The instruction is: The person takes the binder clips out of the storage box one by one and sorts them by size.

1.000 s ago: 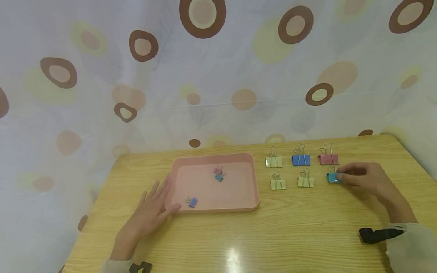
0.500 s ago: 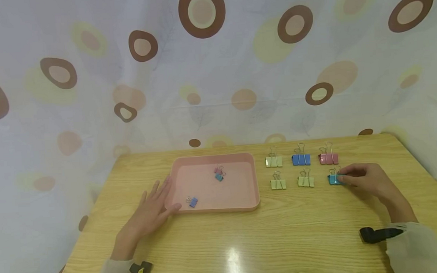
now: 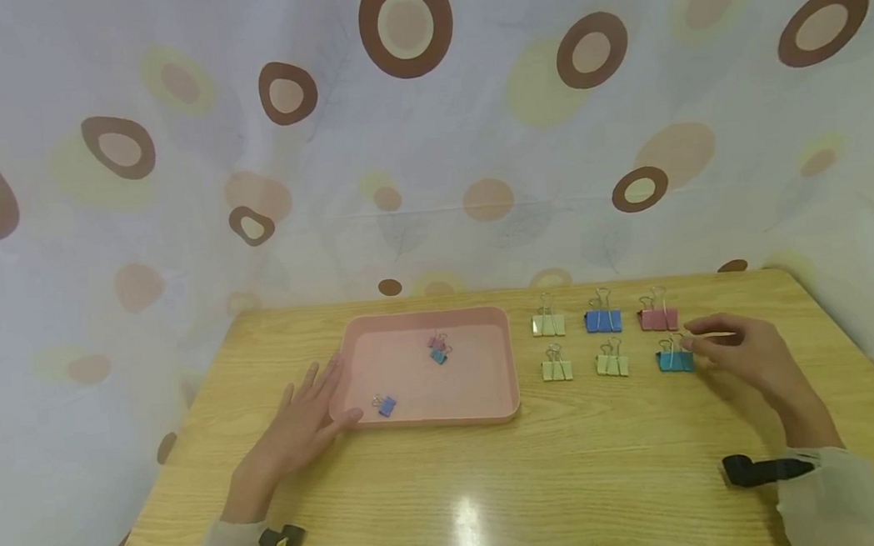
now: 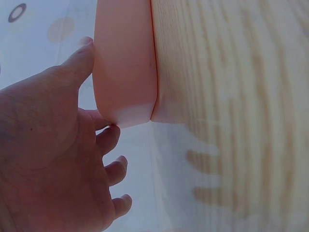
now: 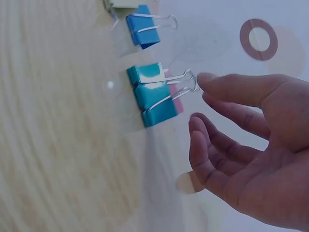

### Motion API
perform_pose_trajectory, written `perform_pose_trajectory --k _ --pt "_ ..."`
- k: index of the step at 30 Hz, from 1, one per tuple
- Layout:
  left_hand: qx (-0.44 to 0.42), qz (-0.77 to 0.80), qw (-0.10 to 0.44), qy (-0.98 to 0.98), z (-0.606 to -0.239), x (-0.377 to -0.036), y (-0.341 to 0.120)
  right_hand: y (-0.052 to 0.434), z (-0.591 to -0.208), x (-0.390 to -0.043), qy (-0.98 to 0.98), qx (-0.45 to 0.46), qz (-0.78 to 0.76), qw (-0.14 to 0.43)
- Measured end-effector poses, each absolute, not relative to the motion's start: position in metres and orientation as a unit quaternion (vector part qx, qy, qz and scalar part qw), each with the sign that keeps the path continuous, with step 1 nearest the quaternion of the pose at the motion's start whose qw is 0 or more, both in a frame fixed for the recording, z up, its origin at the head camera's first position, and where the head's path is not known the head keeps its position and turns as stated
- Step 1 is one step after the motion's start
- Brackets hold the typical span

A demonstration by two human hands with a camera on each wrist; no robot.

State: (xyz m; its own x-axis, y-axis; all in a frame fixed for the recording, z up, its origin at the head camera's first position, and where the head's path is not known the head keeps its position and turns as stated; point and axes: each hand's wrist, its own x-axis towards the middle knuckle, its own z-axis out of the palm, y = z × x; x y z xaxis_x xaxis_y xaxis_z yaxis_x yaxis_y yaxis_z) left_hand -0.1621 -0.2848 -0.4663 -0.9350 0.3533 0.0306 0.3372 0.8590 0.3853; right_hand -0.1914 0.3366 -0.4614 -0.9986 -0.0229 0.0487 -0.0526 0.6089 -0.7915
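Note:
My right hand (image 3: 712,341) hovers with relaxed, straight fingers just right of a teal binder clip (image 3: 675,361) standing on the wooden table (image 3: 570,482). In the right wrist view the hand (image 5: 207,111) holds nothing, and its forefinger tip is close to the wire handle of the teal clip (image 5: 152,94). My left hand (image 3: 317,397) lies flat on the table. Its fingers touch the front left corner of a pink tray (image 3: 431,419), whose wall fills the top of the left wrist view (image 4: 125,63).
Left of the teal clip stand two yellow clips (image 3: 611,365) (image 3: 557,370). Behind them are a yellow (image 3: 548,325), a blue (image 3: 603,321) and a pink clip (image 3: 658,319). Three small clips lie in the tray, two (image 3: 437,350) together and one (image 3: 386,405) apart. A patterned curtain backs the table.
My right hand has let go of the teal clip, opened and drawn back a little to the right. The clip now stands by itself. The left hand has not moved.

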Motion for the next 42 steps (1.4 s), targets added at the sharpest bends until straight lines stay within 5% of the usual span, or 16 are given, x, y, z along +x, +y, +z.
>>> perform_pose_trajectory --k 24,42 --pt "0.181 0.202 0.016 0.962 -0.464 -0.159 -0.284 0.271 -0.439 -0.192 -0.864 0.116 0.481 0.093" --pt "0.181 0.19 0.016 0.965 -0.465 -0.162 -0.285 0.198 -0.435 -0.187 -0.817 0.225 0.528 0.061"
